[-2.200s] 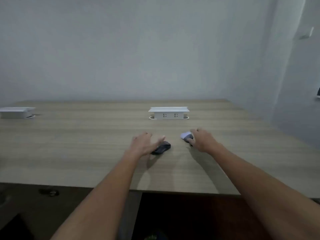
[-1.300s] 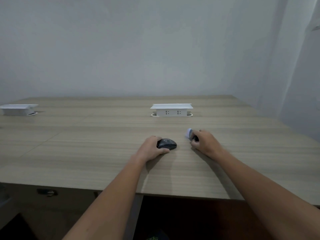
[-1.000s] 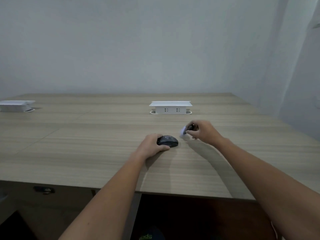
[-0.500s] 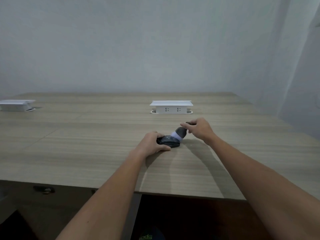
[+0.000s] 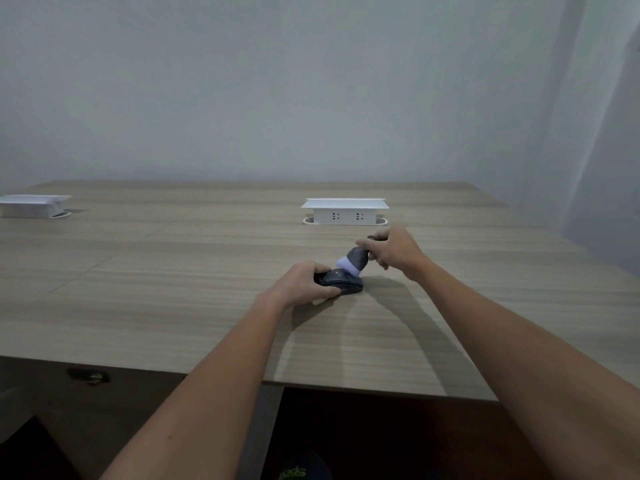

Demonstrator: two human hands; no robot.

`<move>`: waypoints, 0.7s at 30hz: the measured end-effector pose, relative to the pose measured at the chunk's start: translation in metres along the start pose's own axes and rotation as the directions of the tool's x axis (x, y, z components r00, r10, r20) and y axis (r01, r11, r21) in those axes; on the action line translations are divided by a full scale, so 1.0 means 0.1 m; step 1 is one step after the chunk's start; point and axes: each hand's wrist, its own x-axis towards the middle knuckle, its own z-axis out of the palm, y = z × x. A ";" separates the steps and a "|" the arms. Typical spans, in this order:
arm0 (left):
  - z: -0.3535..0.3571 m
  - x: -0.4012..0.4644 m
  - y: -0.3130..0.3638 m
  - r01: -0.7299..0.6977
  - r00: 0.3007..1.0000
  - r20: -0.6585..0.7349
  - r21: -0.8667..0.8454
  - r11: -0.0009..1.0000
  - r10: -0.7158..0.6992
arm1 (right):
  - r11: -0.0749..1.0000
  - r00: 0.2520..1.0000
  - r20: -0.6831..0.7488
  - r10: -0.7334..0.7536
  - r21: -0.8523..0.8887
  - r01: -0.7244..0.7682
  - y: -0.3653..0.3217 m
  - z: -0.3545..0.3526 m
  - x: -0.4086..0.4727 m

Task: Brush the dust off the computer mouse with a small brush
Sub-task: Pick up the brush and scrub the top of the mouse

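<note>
A dark grey computer mouse [image 5: 343, 280] lies on the wooden table [image 5: 173, 289]. My left hand [image 5: 301, 284] grips its left side and pins it to the tabletop. My right hand [image 5: 393, 251] holds a small brush [image 5: 355, 261] with a dark round body and pale lilac bristles. The brush slants down to the left and its bristles rest on the top of the mouse. The brush handle is hidden inside my right fingers.
A white pop-up socket box [image 5: 344, 212] stands just behind my hands. A second white box [image 5: 33, 206] sits at the far left of the table. The table's front edge runs below my forearms, with a dark drawer handle [image 5: 88, 375] under it.
My right hand lifted the brush off the table and swung it left onto the mouse. My left hand closed on the mouse and has held it still since.
</note>
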 end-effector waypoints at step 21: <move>-0.08 0.12 -0.01 -0.024 0.998 0.065 0.130 0.991 0.016 | 0.983 0.995 -0.055 -0.084 -0.167 0.074 0.08 -0.06 0.02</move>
